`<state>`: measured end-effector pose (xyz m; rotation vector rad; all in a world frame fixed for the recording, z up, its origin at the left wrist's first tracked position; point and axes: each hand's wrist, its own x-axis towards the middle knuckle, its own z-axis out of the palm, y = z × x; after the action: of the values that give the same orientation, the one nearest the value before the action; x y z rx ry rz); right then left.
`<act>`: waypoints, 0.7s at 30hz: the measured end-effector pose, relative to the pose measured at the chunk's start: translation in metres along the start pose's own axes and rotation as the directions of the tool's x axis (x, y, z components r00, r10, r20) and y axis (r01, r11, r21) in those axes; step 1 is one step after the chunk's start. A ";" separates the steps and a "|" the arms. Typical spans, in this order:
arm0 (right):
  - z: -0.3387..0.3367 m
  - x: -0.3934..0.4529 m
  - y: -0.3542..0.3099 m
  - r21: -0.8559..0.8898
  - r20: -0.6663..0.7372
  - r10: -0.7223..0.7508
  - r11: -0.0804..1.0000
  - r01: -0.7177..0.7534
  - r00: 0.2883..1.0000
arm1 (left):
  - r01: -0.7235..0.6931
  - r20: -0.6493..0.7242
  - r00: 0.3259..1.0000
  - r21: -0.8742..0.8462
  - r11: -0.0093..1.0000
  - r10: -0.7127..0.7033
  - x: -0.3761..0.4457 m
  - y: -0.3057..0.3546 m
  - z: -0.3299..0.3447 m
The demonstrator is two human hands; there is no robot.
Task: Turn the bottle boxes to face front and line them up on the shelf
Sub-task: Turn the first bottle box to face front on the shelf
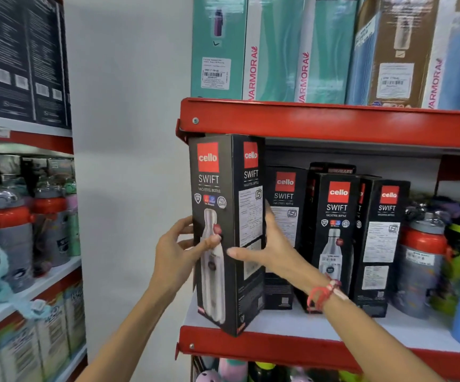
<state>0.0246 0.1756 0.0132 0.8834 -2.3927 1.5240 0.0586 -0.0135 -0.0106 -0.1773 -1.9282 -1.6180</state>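
Observation:
A tall black bottle box with a red logo stands at the left front corner of the red-edged shelf, turned so one corner points at me. My left hand grips its left side, thumb on the front face. My right hand holds its right side, fingers behind the box. Several more black bottle boxes stand further back on the shelf: one behind my right hand, one facing front, one showing its label side.
Loose bottles with red and grey tops crowd the shelf's right end. Teal and blue boxes fill the shelf above. Another rack with bottles and dark boxes stands at the left, across a white wall gap.

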 end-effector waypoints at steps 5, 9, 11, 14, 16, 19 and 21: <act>-0.001 0.019 0.008 -0.040 0.048 0.003 0.999 -0.001 0.999 | -0.017 -0.090 0.996 0.017 1.000 0.019 -0.001 -0.007 0.003; 0.001 0.022 0.022 -0.028 0.064 -0.008 1.000 0.010 0.998 | -0.026 -0.107 0.994 0.079 0.997 0.034 0.001 -0.018 0.009; 0.003 0.023 0.028 -0.013 0.057 -0.017 1.000 0.018 0.998 | -0.027 -0.106 0.993 0.140 0.990 0.042 0.001 -0.022 0.011; 0.010 0.027 0.032 0.000 0.025 -0.011 1.000 0.011 1.000 | -0.004 -0.123 0.992 0.161 0.987 0.024 0.004 -0.027 0.011; 0.012 0.029 0.032 0.022 0.019 0.005 1.000 -0.005 1.000 | 0.009 -0.130 0.991 0.176 0.984 0.014 0.004 -0.027 0.010; 0.013 0.029 0.030 0.020 0.023 0.003 1.000 -0.003 1.000 | 0.024 -0.141 0.990 0.174 0.984 0.001 0.002 -0.027 0.012; 0.013 0.025 0.030 -0.017 0.026 0.015 1.000 -0.015 1.000 | 0.027 -0.137 0.991 0.179 0.983 -0.003 0.000 -0.026 0.015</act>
<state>-0.0103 0.1638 -0.0043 0.8891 -2.4325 1.5039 0.0408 -0.0059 -0.0333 0.0211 -1.9614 -1.4163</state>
